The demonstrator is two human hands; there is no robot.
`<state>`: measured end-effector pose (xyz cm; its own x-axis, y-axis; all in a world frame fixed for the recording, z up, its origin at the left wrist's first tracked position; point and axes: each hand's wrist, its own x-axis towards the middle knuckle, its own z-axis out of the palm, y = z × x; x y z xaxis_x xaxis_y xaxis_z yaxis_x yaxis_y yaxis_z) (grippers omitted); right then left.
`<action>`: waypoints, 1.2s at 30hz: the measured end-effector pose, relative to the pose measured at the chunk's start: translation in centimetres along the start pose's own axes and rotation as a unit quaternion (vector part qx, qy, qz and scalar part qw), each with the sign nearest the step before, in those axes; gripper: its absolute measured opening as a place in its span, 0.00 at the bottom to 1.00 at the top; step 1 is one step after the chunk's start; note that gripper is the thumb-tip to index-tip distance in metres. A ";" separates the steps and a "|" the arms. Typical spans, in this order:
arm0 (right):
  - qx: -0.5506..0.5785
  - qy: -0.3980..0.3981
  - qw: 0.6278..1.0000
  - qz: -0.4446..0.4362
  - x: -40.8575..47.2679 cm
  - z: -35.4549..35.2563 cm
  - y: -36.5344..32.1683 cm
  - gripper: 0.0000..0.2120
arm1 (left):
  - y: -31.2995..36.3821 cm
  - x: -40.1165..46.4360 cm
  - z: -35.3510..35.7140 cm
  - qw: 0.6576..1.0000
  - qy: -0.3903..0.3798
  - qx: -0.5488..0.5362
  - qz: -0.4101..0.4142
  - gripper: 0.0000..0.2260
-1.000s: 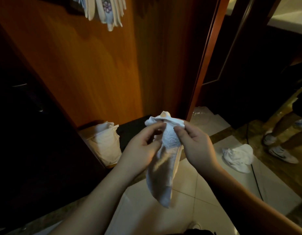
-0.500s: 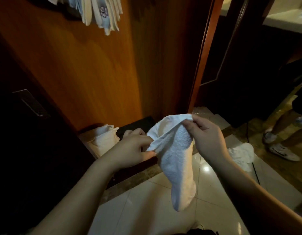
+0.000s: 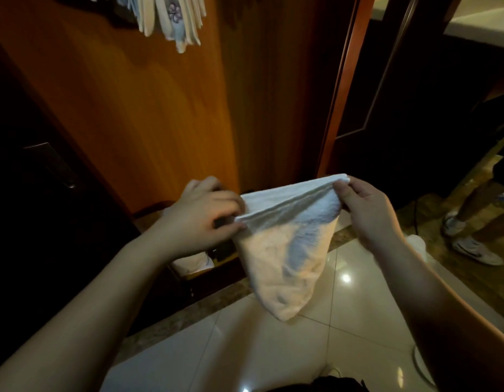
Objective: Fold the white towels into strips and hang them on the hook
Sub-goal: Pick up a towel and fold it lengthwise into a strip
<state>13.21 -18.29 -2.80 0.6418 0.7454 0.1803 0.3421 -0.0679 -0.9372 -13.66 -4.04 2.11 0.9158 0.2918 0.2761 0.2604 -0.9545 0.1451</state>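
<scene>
A white towel hangs in front of me, its top edge stretched almost level between both hands and its lower part drooping to a rounded tip. My left hand pinches the left end of that edge. My right hand pinches the right corner. Several folded towels hang high on the orange wooden wall at the top; the hook itself is hidden behind them.
A second white towel lies on the tiled floor behind my right forearm. A white bag sits low by the wall under my left hand. Another person's legs and shoes stand at the right. A dark door is on the left.
My hands have moved apart, pulling the bunched towel's top edge out wide. The view has tilted up a little, showing more of the hanging towels.
</scene>
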 end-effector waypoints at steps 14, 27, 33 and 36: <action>0.075 0.003 0.996 -0.051 0.4 0.7 -4.0 0.10 | -0.6 0.4 -1.2 0.918 0.153 -0.310 -0.197 0.13; 0.108 0.100 0.984 -0.097 1.0 1.1 -7.5 0.10 | -1.2 1.3 -2.9 0.763 0.166 -0.582 -0.226 0.11; 0.165 0.100 0.970 -0.146 0.9 0.6 -10.3 0.16 | 1.3 1.3 -4.5 0.681 0.252 -0.679 -0.113 0.05; 0.187 0.099 0.964 -0.160 0.9 0.6 -11.4 0.20 | 1.9 1.0 -5.4 0.661 0.226 -0.707 -0.114 0.18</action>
<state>9.50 -16.47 7.86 0.6762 0.5444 0.4964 0.2970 0.4152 -0.8599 -13.88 -5.19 7.77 0.6338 0.7116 0.3033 -0.4625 0.0343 0.8860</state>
